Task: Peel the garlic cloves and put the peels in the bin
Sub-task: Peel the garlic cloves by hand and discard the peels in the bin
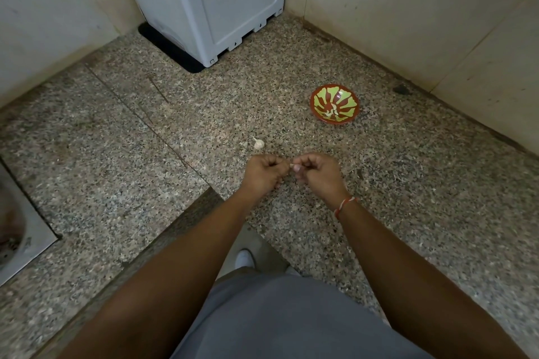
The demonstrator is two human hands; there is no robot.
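Over the granite counter (145, 131), my left hand (262, 175) and my right hand (318, 175) meet fingertip to fingertip. Both pinch a small pale garlic clove (291, 165), of which only a sliver shows between the fingers. A garlic bulb piece (258, 143) lies on the counter just beyond my left hand. To the far right stands a red and green bowl (334, 104) with a few pale cloves inside. No bin is in view.
A grey plastic appliance (204, 0) on a black mat fills the back corner. A steel sink (17, 230) is set in the counter at the left. Tiled walls close the back and right. The counter edge cuts in near my body, with a white shoe (244, 259) below.
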